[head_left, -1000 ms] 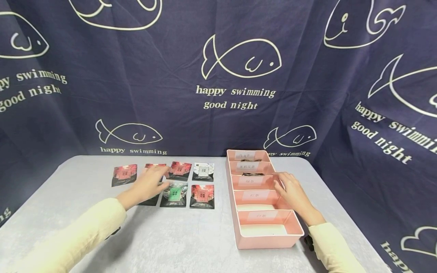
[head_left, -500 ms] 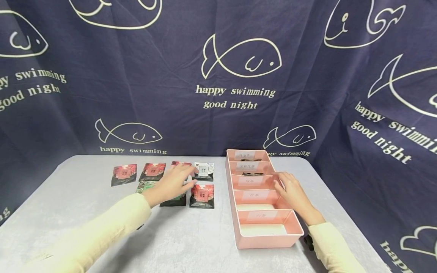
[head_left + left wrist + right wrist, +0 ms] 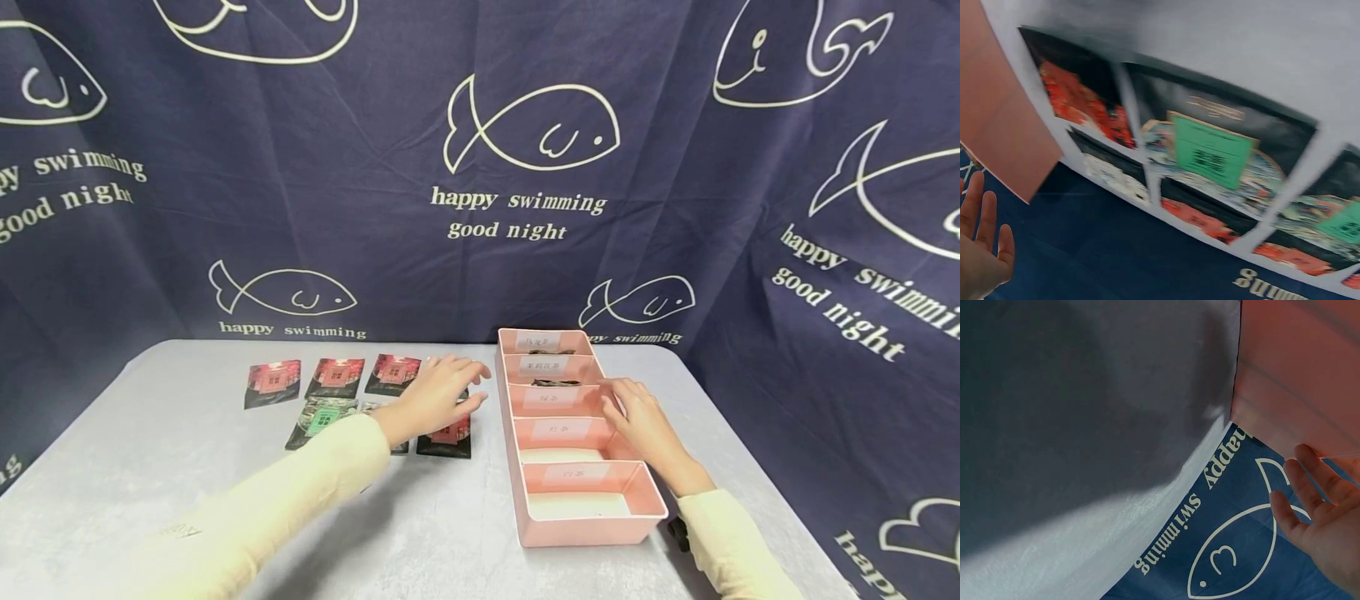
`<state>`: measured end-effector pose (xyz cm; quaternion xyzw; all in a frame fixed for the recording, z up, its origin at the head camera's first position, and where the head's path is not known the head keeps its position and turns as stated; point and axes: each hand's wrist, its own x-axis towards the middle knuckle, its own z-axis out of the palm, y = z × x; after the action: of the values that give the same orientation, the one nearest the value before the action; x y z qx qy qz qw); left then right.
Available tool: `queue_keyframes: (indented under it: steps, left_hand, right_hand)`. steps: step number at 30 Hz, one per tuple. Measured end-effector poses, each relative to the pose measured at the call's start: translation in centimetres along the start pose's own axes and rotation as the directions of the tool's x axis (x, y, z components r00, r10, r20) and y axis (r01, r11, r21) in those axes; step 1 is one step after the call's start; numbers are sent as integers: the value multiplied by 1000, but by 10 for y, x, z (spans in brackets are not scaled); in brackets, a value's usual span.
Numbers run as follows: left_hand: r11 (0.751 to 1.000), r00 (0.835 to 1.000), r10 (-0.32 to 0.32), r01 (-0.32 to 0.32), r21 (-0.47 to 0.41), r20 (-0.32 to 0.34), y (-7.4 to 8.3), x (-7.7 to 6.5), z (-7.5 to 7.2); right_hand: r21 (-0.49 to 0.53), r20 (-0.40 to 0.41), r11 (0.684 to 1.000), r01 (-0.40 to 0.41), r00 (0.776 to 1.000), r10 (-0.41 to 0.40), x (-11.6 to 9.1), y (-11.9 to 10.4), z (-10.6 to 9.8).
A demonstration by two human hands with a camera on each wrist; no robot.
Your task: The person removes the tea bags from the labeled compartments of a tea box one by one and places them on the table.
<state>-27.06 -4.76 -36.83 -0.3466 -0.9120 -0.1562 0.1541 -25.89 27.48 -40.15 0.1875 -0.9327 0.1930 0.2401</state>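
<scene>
In the head view, flat packets lie in two rows on the left of the table. My left hand (image 3: 431, 396) hovers over the right end of the rows, fingers loosely extended and nothing in them. It hides most of the white packet (image 3: 1113, 172) and part of a red-and-black packet (image 3: 450, 435). A green-labelled packet (image 3: 1210, 150) lies partly under my wrist, beside another green-labelled packet (image 3: 324, 419). My right hand (image 3: 645, 425) rests with relaxed fingers on the right rim of a pink divided box (image 3: 581, 533).
Paper labels mark the box's compartments. Dark packets (image 3: 555, 383) sit in the two far ones. More red-and-black packets (image 3: 335, 379) lie in the back row. A dark blue fish-print curtain (image 3: 405, 250) hangs behind the grey table (image 3: 420, 533).
My left hand has swept rightward above the packets, from the left middle of the rows to their right end. The left green-labelled packet is uncovered and slightly tilted. My right hand stays put.
</scene>
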Motion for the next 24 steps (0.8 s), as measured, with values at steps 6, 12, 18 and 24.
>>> queue_keyframes:
  steps: [6,12,18,24]
  left_hand:
    - [998,1000,6,-7,58,8,11,17,9]
    - [995,1000,6,-6,104,3,23,31,17]
    - [990,1000,-2,3,138,-6,33,43,25]
    - [990,1000,-22,21,142,0,36,52,31]
  right_hand:
    - [0,-4,1000,5,1000,-5,1,0,1]
    - [-4,-10,1000,5,1000,-5,1,-1,1]
    - [-13,-18,1000,4,1000,-5,1,-1,1]
    - [-11,2,1000,-4,1000,4,1,-1,0]
